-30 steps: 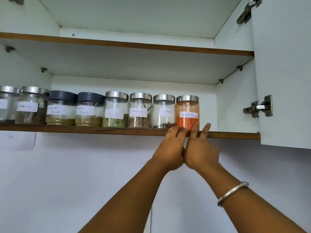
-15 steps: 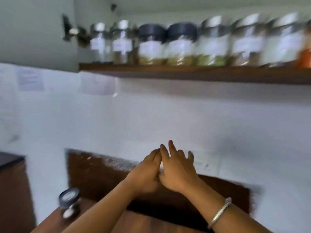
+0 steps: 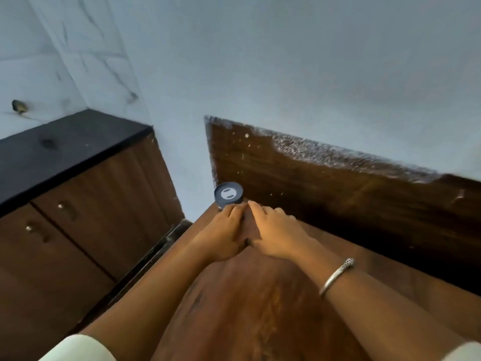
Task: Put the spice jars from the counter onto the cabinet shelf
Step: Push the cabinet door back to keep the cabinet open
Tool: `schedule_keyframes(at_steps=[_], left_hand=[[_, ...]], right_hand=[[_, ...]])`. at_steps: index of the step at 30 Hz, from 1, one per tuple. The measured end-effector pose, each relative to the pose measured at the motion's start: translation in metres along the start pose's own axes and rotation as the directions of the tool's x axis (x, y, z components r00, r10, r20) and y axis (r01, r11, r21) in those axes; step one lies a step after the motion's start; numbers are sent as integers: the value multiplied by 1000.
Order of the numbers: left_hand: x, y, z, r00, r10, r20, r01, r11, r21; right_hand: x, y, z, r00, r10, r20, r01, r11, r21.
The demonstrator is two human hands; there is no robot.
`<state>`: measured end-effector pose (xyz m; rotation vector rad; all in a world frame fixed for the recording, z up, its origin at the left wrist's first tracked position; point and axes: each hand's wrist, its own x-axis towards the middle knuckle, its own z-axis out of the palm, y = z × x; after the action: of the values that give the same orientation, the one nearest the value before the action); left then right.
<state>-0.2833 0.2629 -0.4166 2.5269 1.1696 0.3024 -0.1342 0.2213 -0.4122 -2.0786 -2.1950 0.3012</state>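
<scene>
The fingers [image 3: 232, 211] of the left hand [image 3: 221, 235] are held loosely extended and empty, just short of a dark-lidded spice jar [image 3: 228, 194]. Whether they touch it cannot be told. The right hand [image 3: 279, 237] is held alongside, relaxed and empty. Beyond both, the jar is stood upright on the wooden tabletop [image 3: 247, 308].

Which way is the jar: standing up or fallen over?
Standing up. The jar shows its round dark lid facing straight up.

Nothing could be read. The jar [image 3: 228, 195] at the counter's [image 3: 260, 308] far left corner carried only a white round mark with two dark ovals on its lid.
</scene>
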Motion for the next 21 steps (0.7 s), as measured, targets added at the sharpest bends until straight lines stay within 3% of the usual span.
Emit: schedule_keyframes(at_steps=[5, 10, 13, 21], left_hand=[[24, -66, 19, 989, -139, -41, 133, 984, -121], [52, -107, 41, 971, -237, -24, 229, 959, -166], [62, -120, 56, 969, -247, -30, 236, 952, -195], [69, -123, 75, 965, -234, -122, 187, 932, -310]], right_hand=[[56, 0, 49, 998, 50, 30, -51, 998, 47], [98, 1, 77, 991, 122, -57, -116, 989, 97], [117, 0, 93, 990, 118, -76, -109, 989, 104], [140, -8, 114, 926, 194, -324, -48, 911, 409]])
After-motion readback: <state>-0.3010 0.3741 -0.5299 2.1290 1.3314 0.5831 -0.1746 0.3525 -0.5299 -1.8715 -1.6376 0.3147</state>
